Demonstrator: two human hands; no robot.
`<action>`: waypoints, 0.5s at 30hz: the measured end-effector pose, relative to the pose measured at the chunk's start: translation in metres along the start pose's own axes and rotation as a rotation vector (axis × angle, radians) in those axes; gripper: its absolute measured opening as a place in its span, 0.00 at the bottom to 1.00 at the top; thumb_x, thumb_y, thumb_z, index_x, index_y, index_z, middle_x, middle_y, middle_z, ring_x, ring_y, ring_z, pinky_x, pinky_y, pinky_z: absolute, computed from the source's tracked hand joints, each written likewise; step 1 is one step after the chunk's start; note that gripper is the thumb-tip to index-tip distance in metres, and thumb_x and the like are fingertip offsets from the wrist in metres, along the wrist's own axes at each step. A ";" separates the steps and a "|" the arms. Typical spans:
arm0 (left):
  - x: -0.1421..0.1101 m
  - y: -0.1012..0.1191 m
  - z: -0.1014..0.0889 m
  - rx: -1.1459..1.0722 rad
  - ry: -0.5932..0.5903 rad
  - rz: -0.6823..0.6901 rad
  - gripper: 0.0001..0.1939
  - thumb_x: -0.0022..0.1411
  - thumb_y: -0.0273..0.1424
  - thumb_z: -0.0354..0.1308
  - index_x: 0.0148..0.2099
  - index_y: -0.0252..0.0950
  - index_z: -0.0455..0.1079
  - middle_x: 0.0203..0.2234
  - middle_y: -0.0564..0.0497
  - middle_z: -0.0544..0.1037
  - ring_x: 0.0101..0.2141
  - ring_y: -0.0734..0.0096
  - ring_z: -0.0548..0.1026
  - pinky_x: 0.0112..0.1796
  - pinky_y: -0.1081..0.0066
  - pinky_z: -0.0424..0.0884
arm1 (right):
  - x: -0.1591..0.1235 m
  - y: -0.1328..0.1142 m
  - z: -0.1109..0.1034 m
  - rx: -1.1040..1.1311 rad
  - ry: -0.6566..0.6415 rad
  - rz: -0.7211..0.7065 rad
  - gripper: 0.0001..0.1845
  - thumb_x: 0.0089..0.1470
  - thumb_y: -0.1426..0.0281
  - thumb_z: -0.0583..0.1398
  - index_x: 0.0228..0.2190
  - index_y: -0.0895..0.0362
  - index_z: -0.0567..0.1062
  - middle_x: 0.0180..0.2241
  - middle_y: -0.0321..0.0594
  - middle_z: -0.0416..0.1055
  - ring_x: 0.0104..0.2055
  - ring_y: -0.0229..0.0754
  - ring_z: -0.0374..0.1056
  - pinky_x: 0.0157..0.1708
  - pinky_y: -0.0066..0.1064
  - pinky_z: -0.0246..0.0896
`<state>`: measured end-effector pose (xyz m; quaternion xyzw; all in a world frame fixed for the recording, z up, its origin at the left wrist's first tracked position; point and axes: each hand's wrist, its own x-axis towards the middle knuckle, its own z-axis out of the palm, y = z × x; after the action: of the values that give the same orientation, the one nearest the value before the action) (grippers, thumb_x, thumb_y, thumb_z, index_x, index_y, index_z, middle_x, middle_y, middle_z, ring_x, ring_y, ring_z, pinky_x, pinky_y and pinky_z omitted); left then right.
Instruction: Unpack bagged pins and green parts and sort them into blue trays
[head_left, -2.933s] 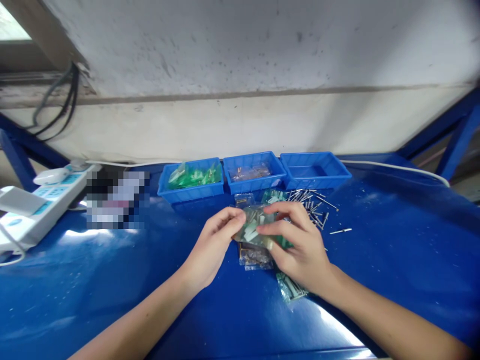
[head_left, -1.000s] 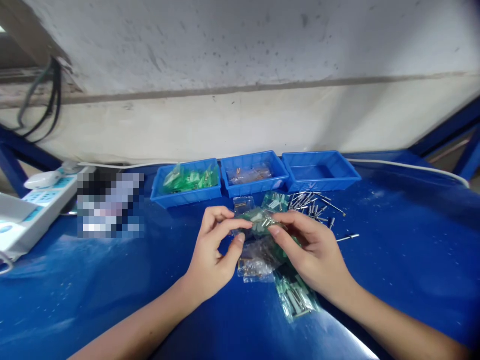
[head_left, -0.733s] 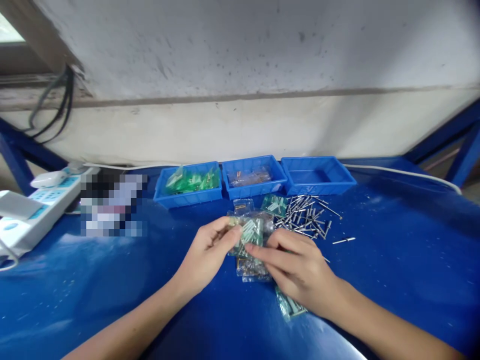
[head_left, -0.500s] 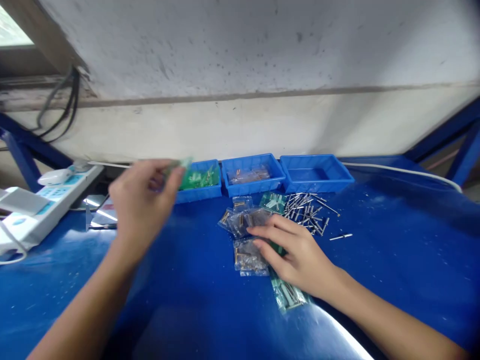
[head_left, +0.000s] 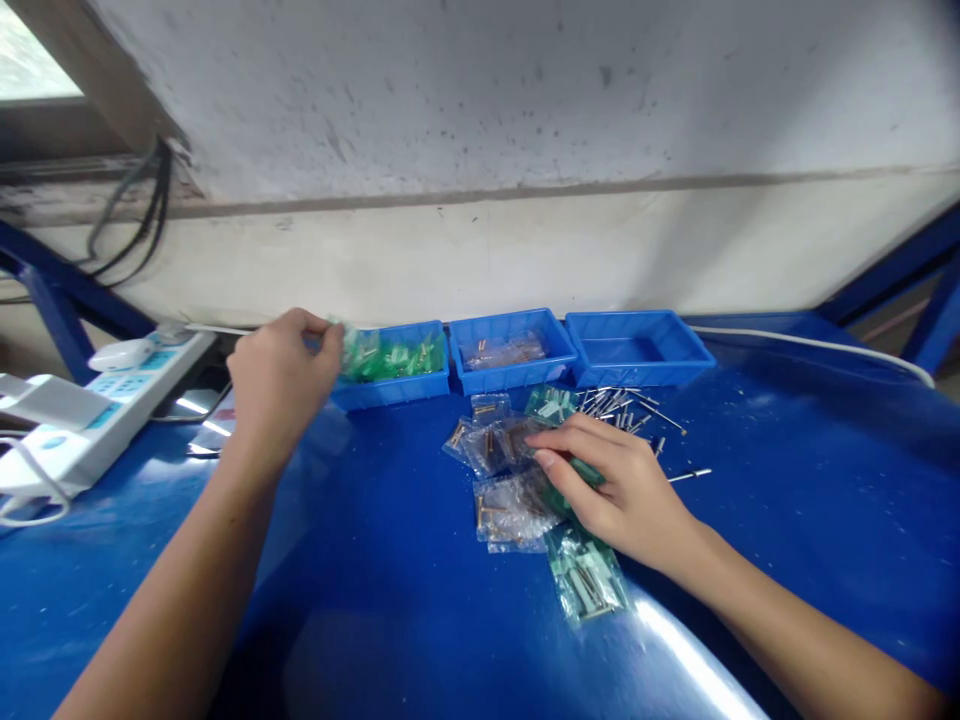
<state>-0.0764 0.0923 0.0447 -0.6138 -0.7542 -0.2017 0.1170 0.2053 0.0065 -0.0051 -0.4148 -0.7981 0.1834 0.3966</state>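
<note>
My left hand (head_left: 281,385) is raised at the left end of the left blue bin (head_left: 397,385). Its thumb and fingers pinch a small green-tinted plastic bag (head_left: 346,338) over the bin, where several similar bags lie. My right hand (head_left: 615,480) is over the pile in the middle, thumb and index finger closed at the edge of a clear bag (head_left: 517,440) with brass-coloured screws. More clear bags of screws (head_left: 510,510) lie below it. Close to the right wrist is a green bag (head_left: 585,575) holding white plugs and screws; another green bag (head_left: 553,402) sits behind the hand.
The middle blue bin (head_left: 510,375) holds clear bags; the right blue bin (head_left: 637,375) shows its bare floor. Loose metal rivets (head_left: 619,402) lie behind my right hand, one rivet (head_left: 690,474) apart. A white power strip (head_left: 112,400) with cords is at the left.
My left hand has carried the green bag from the middle pile to the left bin. My right hand let go of that bag and closed its fingertips at the clear bags.
</note>
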 end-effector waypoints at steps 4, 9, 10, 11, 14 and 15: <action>0.010 -0.004 0.005 0.074 -0.050 -0.042 0.17 0.59 0.37 0.49 0.43 0.32 0.72 0.33 0.38 0.79 0.38 0.46 0.76 0.38 0.58 0.68 | -0.002 -0.001 0.001 -0.011 -0.039 0.001 0.10 0.57 0.73 0.55 0.36 0.62 0.76 0.25 0.39 0.67 0.27 0.36 0.63 0.28 0.29 0.59; 0.014 -0.011 0.005 0.145 -0.009 -0.077 0.18 0.57 0.38 0.50 0.43 0.33 0.73 0.35 0.36 0.79 0.38 0.44 0.75 0.35 0.58 0.68 | -0.002 -0.001 0.001 -0.017 -0.049 0.008 0.10 0.57 0.73 0.55 0.36 0.62 0.76 0.26 0.39 0.67 0.28 0.36 0.63 0.28 0.30 0.59; 0.014 -0.012 0.003 0.146 0.012 -0.065 0.17 0.57 0.38 0.50 0.42 0.33 0.73 0.35 0.37 0.79 0.38 0.45 0.75 0.35 0.58 0.68 | -0.002 -0.001 0.001 -0.017 -0.049 0.012 0.10 0.57 0.73 0.55 0.36 0.62 0.76 0.26 0.39 0.67 0.28 0.36 0.64 0.28 0.30 0.59; 0.015 -0.012 0.002 0.145 0.030 -0.048 0.17 0.57 0.37 0.50 0.42 0.34 0.73 0.36 0.38 0.79 0.38 0.47 0.75 0.36 0.59 0.68 | -0.002 0.000 0.001 -0.017 -0.050 0.018 0.10 0.57 0.73 0.55 0.36 0.62 0.76 0.26 0.39 0.68 0.28 0.36 0.64 0.28 0.30 0.59; 0.018 -0.008 0.004 0.168 -0.035 0.016 0.16 0.58 0.36 0.50 0.42 0.34 0.72 0.35 0.40 0.79 0.38 0.49 0.75 0.38 0.59 0.68 | -0.001 0.002 0.002 -0.028 -0.056 0.030 0.10 0.57 0.72 0.55 0.36 0.61 0.76 0.26 0.39 0.68 0.28 0.36 0.64 0.28 0.30 0.59; 0.019 -0.006 0.007 0.181 -0.087 0.033 0.16 0.58 0.37 0.50 0.42 0.33 0.73 0.34 0.40 0.79 0.38 0.49 0.75 0.37 0.59 0.68 | -0.001 0.003 0.001 -0.037 -0.055 0.031 0.10 0.57 0.72 0.55 0.36 0.61 0.76 0.26 0.39 0.68 0.28 0.36 0.65 0.29 0.30 0.59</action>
<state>-0.0858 0.1109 0.0453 -0.6214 -0.7634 -0.1039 0.1423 0.2062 0.0076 -0.0079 -0.4294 -0.8054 0.1861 0.3637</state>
